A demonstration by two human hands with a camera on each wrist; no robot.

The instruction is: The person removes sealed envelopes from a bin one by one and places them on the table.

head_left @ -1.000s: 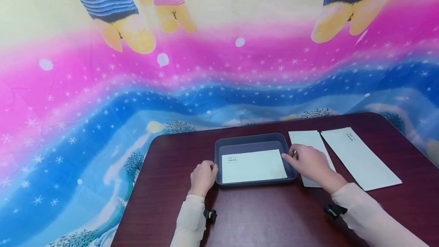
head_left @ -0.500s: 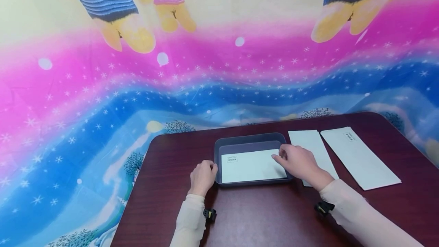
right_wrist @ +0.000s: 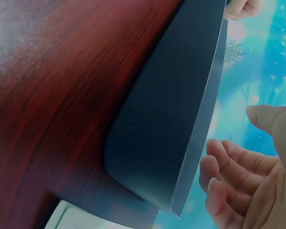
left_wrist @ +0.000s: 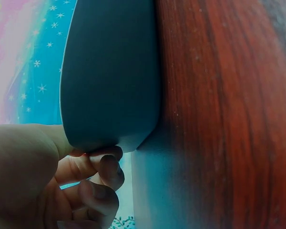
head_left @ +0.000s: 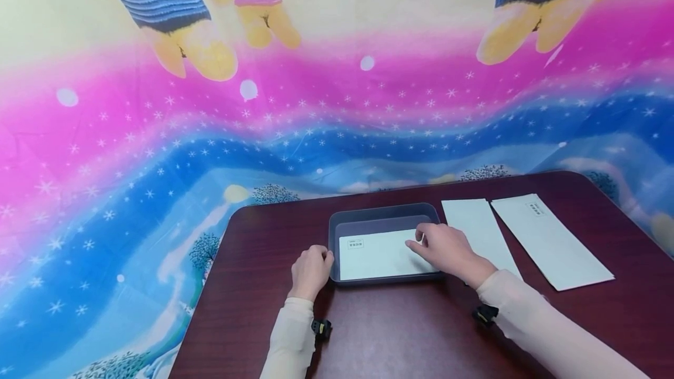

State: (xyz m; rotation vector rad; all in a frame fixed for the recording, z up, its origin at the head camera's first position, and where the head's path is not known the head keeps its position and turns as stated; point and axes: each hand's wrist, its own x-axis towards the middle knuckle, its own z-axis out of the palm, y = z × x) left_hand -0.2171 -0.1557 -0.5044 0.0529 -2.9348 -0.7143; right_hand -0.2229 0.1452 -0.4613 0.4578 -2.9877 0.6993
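Observation:
A dark grey tray (head_left: 387, 225) stands on the table, with a white envelope (head_left: 376, 257) lying flat in its near part. It bears a small printed box at its upper left. My left hand (head_left: 310, 274) holds the tray's left end; in the left wrist view the thumb is at the rim and curled fingers (left_wrist: 102, 195) lie against the outer wall. Over the tray's right side hovers my right hand (head_left: 447, 253), hiding the envelope's right end. In the right wrist view its thumb and loosely bent fingers (right_wrist: 238, 176) are apart, with nothing between them.
Two stacks of white envelopes lie right of the tray: a nearer one (head_left: 476, 224), partly behind my right forearm, and a farther one (head_left: 558, 244) with a printed box. The dark red table (head_left: 389, 332) meets a patterned cloth (head_left: 316, 92) at the back.
My right hand has moved left, from the tray's right rim to above the envelope. The left hand, tray and envelopes stay where they were.

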